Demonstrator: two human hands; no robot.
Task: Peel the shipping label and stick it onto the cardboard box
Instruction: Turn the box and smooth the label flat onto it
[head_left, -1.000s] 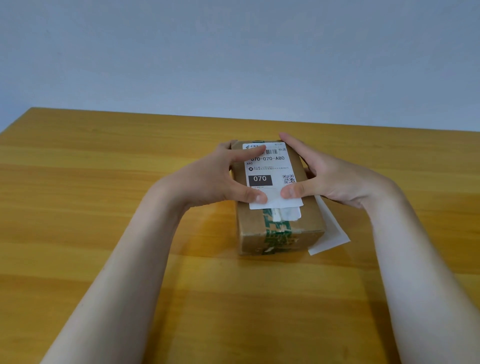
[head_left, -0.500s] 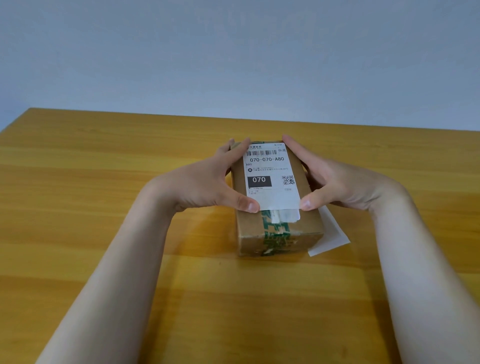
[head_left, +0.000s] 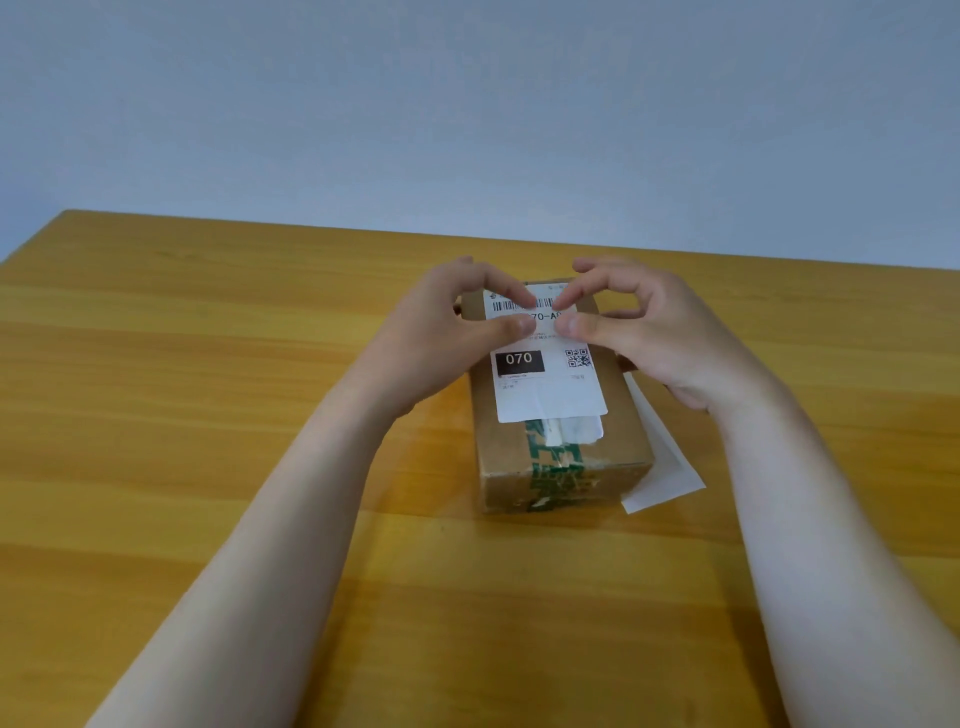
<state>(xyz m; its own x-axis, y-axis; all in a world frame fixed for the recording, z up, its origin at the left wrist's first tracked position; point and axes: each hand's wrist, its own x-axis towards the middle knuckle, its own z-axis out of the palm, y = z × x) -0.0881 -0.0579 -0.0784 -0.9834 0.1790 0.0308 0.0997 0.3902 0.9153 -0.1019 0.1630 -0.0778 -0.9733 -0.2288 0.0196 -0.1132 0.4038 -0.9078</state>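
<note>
We find label on box top, frame centre: press-down step. L hand & R hand: fingers arched, tips pressing label's upper part, gripping nothing. Next, we judge: smooth toward lower edge.

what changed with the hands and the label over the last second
Both hands slid along the shipping label from its near edge toward its far end: the left hand and right hand now press thumb and index fingertips on its far half, thumbs almost meeting. Nothing was gripped or released. The label, cardboard box and backing sheet beside it stayed put.
</note>
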